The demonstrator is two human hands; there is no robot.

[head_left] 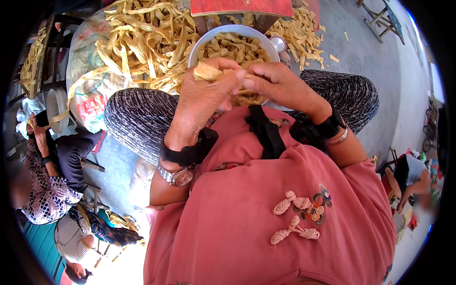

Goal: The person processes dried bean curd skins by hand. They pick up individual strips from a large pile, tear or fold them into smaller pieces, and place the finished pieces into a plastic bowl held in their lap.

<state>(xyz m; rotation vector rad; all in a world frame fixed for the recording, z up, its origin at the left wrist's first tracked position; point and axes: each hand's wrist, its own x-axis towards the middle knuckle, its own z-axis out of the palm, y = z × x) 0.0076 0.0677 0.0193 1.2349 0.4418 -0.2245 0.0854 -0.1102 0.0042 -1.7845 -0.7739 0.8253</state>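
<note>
In the head view, my left hand (202, 97) is curled round a folded piece of pale-yellow, ribbon-like strip (207, 72), its thumb pressed along the piece and the other fingers bent behind it. My right hand (285, 85) comes in from the other side, thumb and forefinger pinched together on a thin yellow sliver (253, 76); whether that sliver and the folded piece are one length, I cannot tell, because my fingers cover the join. My two thumb tips almost meet.

All this is above the near part of a round white bowl (232, 28), which holds many short, crumpled yellow pieces (232, 47). The bowl stands in front of me, between my knees in black-and-white flecked trousers (137, 114). Beyond its far rim is a low wooden stool with a red top (242, 6).

To the left of the bowl lies a heap of long, loose yellow strips (142, 38), with a clear plastic sheet (85, 61) beside it. To the right, short flat yellow strips (299, 35) are scattered on the grey floor (349, 52). I wear a silver metal watch (183, 177) on my left wrist. Farther left, another person's hand (42, 140) is near a yellow strip.
</note>
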